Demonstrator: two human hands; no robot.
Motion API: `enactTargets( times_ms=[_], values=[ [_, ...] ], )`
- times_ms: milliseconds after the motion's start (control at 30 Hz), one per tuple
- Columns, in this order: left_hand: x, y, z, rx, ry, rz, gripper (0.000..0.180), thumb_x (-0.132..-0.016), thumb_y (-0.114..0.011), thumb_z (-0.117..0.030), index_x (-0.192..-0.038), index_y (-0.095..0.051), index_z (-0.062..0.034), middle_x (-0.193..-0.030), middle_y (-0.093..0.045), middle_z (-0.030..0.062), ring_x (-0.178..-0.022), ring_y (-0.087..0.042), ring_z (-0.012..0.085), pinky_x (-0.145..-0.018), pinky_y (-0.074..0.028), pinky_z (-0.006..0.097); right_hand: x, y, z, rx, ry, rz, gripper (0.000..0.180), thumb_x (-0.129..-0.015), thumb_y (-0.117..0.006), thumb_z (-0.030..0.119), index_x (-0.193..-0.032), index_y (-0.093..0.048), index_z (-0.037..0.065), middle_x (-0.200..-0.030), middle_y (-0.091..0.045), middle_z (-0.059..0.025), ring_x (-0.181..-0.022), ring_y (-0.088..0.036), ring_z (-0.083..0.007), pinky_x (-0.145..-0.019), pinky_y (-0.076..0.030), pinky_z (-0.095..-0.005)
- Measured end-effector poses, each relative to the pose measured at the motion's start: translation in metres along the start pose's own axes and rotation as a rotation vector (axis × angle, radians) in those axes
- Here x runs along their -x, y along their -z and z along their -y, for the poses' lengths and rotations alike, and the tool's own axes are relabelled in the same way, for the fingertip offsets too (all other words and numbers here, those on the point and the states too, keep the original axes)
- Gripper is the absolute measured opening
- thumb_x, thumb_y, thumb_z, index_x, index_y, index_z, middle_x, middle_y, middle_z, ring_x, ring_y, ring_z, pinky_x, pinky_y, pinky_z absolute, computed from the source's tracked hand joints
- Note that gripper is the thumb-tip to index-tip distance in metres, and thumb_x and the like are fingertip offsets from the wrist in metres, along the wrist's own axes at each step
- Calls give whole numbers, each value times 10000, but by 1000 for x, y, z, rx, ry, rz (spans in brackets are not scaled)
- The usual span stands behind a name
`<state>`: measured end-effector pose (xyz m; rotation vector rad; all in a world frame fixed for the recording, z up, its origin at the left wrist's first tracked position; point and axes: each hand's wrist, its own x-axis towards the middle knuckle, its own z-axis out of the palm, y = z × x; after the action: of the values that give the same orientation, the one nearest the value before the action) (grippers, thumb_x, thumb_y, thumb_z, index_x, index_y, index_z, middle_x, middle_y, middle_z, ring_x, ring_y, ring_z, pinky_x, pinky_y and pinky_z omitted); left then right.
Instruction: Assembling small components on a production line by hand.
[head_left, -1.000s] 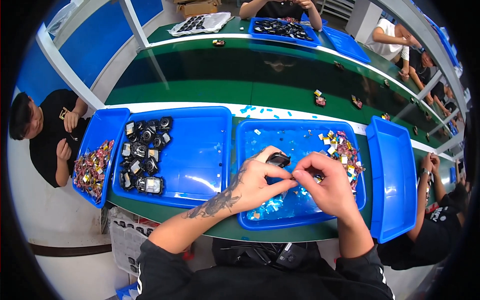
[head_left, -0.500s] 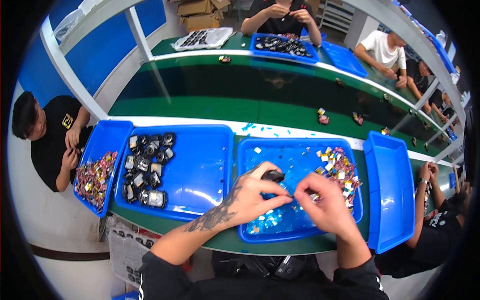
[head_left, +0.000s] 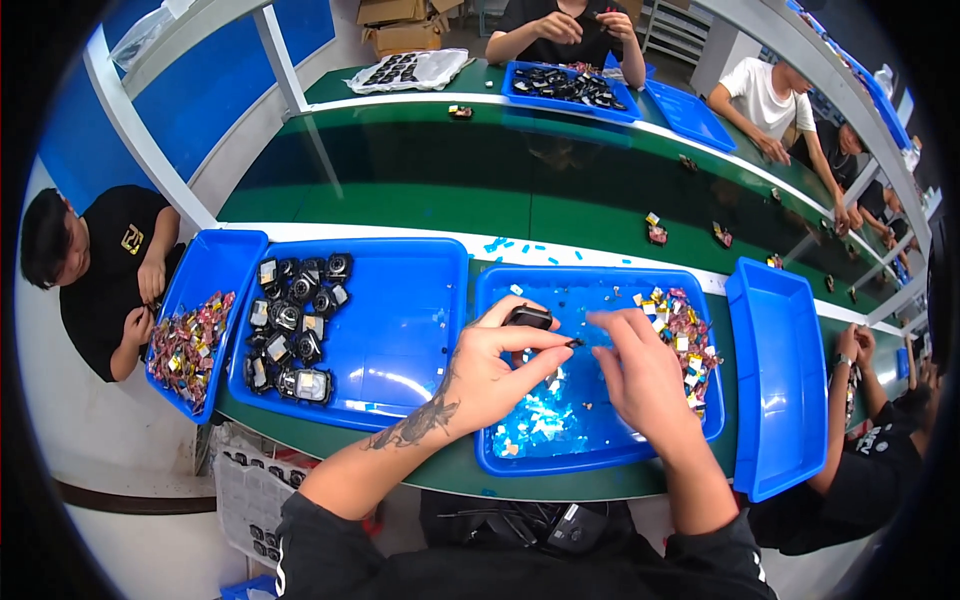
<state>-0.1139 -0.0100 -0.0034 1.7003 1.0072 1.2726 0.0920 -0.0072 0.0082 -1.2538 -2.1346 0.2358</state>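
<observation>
Over the middle blue tray [head_left: 600, 462], my left hand [head_left: 490, 365] is closed around a small black camera-like device [head_left: 530, 317]. Its thumb and index finger pinch together at a tiny dark piece [head_left: 573, 343], which may be part of the device; I cannot tell. My right hand [head_left: 648, 385] hovers just to the right, thumb and fingers apart, with nothing visible in it. Beneath the hands, blue film scraps [head_left: 545, 425] are scattered across the tray floor. Small pink parts with yellow and white bits [head_left: 690, 335] are heaped at the tray's right side.
Left of me, a blue tray [head_left: 400, 330] holds several black camera-like units [head_left: 290, 315]; beyond it stands a narrow bin of pink parts [head_left: 190, 350]. Another blue tray [head_left: 780, 400] is on the right. A green conveyor [head_left: 480, 200] carries scattered parts. Co-workers sit around, one at left [head_left: 105, 270].
My right hand's fingertips have parted from my left hand's and spread. The left hand keeps the black device. Across the belt, a co-worker's hands have moved farther apart.
</observation>
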Motion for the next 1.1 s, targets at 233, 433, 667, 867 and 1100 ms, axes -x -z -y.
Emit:
enactTargets(
  times_ms=[233, 433, 667, 867, 1100],
  values=[
    [5, -14, 6, 214, 137, 23, 129, -863, -693, -73, -979, -728, -29, -1001, -636, 91, -835, -610, 124, -721, -488, 249, 4, -10, 12, -632, -131, -36, 119, -861, -659, -7, -979, -665, 0, -941, -639, -87, -829, -636, -144, -680, -519, -246],
    [2, -20, 11, 750, 240, 43, 351, -1005, -460, -126, -1345, -404, -67, -1281, -574, 181, -1007, -605, 172, -823, -482, 285, 11, 12, 22, -289, -96, -246, 122, -818, -672, -43, -935, -678, -6, -842, -688, -104, -737, -674, -175, -637, -531, -273],
    [12, -18, 11, 535, 192, -192, 219, -929, -564, 11, -1148, -568, 24, -1050, -625, 94, -919, -615, 134, -790, -520, 269, 7, -21, 37, -177, 119, -171, 161, -769, -710, 1, -926, -676, 17, -850, -680, -119, -738, -675, -278, -633, -549, -349],
    [16, -16, -8, 602, 267, -130, 321, -912, -575, 50, -1231, -549, 61, -1103, -635, 130, -1014, -630, 162, -917, -506, 280, 6, -17, 38, -186, 93, -340, 177, -742, -728, -21, -907, -677, 17, -835, -680, -111, -719, -673, -261, -612, -538, -336],
    [12, -20, -11, 699, 312, 123, 428, -927, -594, 4, -1339, -491, 62, -1199, -616, 138, -1093, -601, 164, -937, -501, 281, 9, 6, 28, -194, 36, -373, 246, -747, -711, -77, -970, -715, 26, -836, -645, -110, -727, -650, -223, -614, -516, -301]
  ],
)
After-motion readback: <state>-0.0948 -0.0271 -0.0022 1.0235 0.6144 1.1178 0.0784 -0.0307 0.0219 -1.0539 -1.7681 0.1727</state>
